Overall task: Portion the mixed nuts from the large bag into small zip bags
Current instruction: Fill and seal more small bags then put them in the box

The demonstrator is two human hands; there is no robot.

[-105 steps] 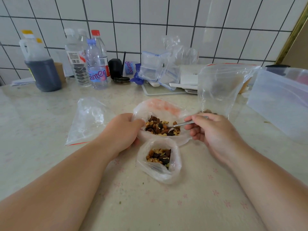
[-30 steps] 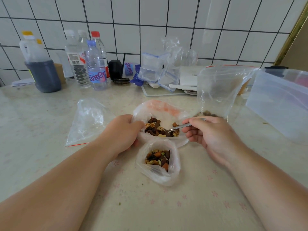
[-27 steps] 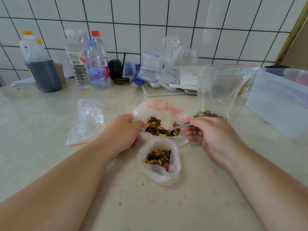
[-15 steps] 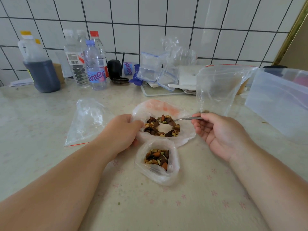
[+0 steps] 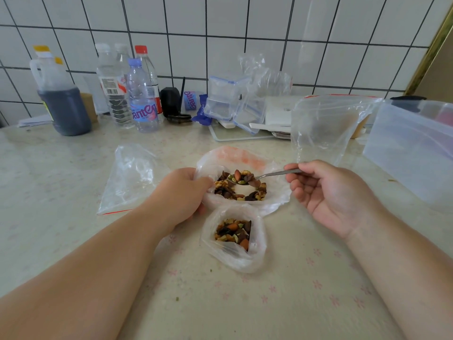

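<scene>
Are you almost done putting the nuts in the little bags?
Not yet. One small bag already holds nuts. The right hand is lifting a full spoon from the big bag, held by the left hand. Nuts remain there, and another bag lies empty.

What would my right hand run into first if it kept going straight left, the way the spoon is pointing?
Likely the left hand gripping the bag's rim, just past the spoon held by the right hand; height is hard to judge.
</scene>
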